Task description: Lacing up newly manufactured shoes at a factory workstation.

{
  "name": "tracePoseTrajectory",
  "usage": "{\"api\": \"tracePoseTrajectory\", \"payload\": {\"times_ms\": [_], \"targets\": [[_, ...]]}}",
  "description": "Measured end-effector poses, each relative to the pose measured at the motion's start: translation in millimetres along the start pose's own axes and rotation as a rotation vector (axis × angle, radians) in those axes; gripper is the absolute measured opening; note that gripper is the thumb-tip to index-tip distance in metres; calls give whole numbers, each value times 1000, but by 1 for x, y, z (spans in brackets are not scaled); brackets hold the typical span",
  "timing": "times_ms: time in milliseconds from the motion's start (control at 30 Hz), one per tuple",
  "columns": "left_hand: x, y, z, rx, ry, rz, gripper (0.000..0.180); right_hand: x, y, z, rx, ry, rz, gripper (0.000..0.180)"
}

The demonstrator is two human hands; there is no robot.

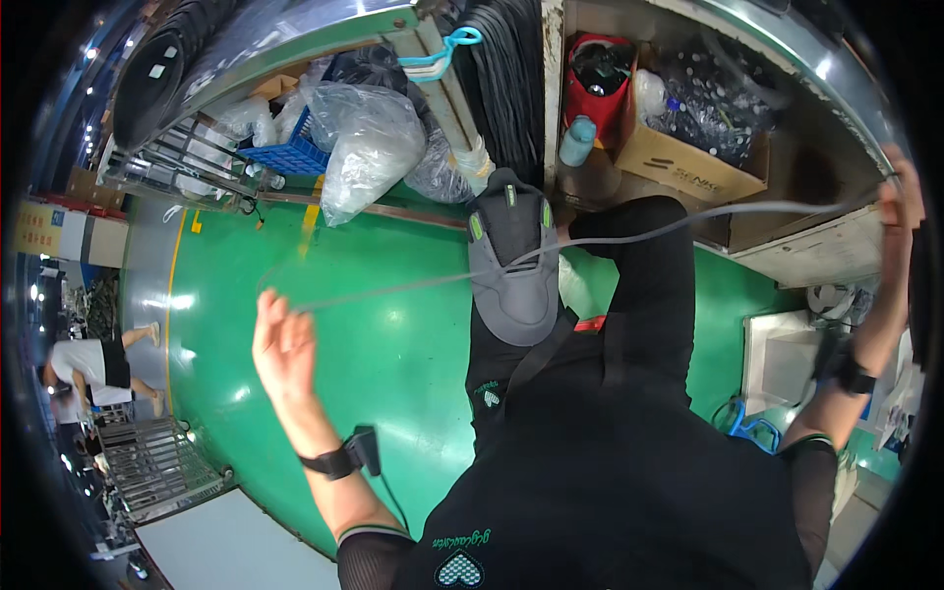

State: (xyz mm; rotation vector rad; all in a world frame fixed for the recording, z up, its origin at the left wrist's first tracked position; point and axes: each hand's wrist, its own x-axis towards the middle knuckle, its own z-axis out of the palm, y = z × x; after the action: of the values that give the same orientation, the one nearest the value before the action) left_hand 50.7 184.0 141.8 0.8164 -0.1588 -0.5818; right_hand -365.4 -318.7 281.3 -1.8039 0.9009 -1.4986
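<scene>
A grey sneaker (513,305) with a black tongue and lime-green accents rests on my black-trousered leg, its toe toward me. A long grey shoelace (649,231) crosses over its eyelets and stretches out to both sides. Out to the left, my left hand (285,344) is raised with its fingers curled, closed on one end of the lace. My right hand (900,202), far to the right near the bench edge, grips the other end and is slightly blurred. Neither hand touches the shoe.
Ahead stand a metal bench with black hanging strips (501,88), a blue crate (280,157) with clear plastic bags (369,147), and a shelf holding a cardboard box (688,167), red bag (600,84) and bottle (577,141). Another person (93,364) walks beyond at left, near a metal cart (162,457).
</scene>
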Motion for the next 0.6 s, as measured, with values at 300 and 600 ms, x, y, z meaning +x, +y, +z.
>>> {"api": "tracePoseTrajectory", "payload": {"times_ms": [300,600], "targets": [[-240,46,-320,-216,1051,203,19,-264,141,244,568,-811,944,7],[-11,-130,-121,1072,511,-138,14,-256,119,239,24,-1147,560,6]]}}
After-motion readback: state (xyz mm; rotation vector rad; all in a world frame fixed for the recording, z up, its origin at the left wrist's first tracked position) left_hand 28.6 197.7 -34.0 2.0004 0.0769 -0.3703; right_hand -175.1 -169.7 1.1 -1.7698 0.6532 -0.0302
